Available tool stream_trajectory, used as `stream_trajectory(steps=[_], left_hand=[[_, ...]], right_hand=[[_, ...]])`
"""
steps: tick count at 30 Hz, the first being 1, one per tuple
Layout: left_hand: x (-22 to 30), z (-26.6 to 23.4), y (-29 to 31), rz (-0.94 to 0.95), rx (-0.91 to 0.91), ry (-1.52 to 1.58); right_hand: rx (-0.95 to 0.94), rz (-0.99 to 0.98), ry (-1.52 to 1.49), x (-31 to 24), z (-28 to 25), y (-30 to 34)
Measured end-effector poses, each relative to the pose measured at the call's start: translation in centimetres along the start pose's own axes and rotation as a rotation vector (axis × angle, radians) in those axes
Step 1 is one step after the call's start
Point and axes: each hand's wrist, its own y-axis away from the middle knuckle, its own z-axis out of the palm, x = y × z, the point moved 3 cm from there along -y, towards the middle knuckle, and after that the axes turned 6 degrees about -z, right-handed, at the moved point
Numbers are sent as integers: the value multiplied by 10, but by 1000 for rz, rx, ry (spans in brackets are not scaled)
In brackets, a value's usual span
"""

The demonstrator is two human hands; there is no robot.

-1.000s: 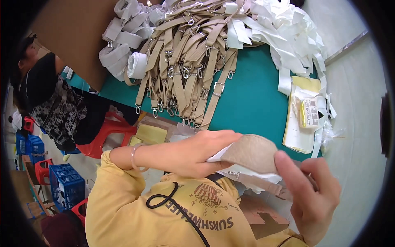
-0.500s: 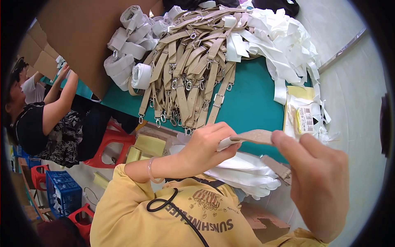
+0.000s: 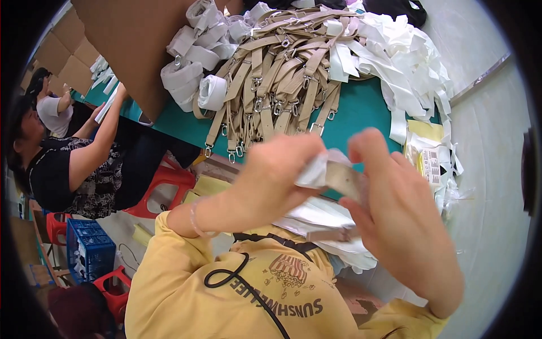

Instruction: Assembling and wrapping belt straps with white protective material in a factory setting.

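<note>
Beige straps (image 3: 282, 73) everywhere on the green table (image 3: 370, 107), flat and smooth, heaped in long bands with shiny metal clasps dangling off their ends! To their left, white rolls (image 3: 213, 93) stack up in thick, wrinkled coils; to their right, white strips (image 3: 406, 53) tumble in a loose, crinkled mass. A tall brown cardboard panel (image 3: 127, 48) rises at far left.

Down on the floor, a blue crate (image 3: 109, 252) with slatted walls carries some white stuff, too small to make out, with red stools (image 3: 117, 288) close by.

And here's the held strap (image 3: 343, 178), up between both hands just in front of the table! It's short in view, beige, bent and motion-blurred, a white layer covering its left end. The left hand (image 3: 279, 172) closes around that white end; the right hand (image 3: 401, 209) pinches the beige end between thumb and fingers. Below, white sheets (image 3: 302, 214) fan out in long, glossy folds.
</note>
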Motion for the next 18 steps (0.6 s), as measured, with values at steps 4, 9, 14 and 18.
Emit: stream_trajectory(steps=[4,9,14,18], left_hand=[[18,-41,1,0,171,-99],[11,-40,-5,131,181,-271],[-38,-22,-10,-188,-44,-130],[-40,15,15,-161,-147,0]], right_hand=[[384,-6,-395,41,112,23],[504,9,-713,56,234,56],[776,135,-350,75,44,113],[294,83,248,-6,-54,72]])
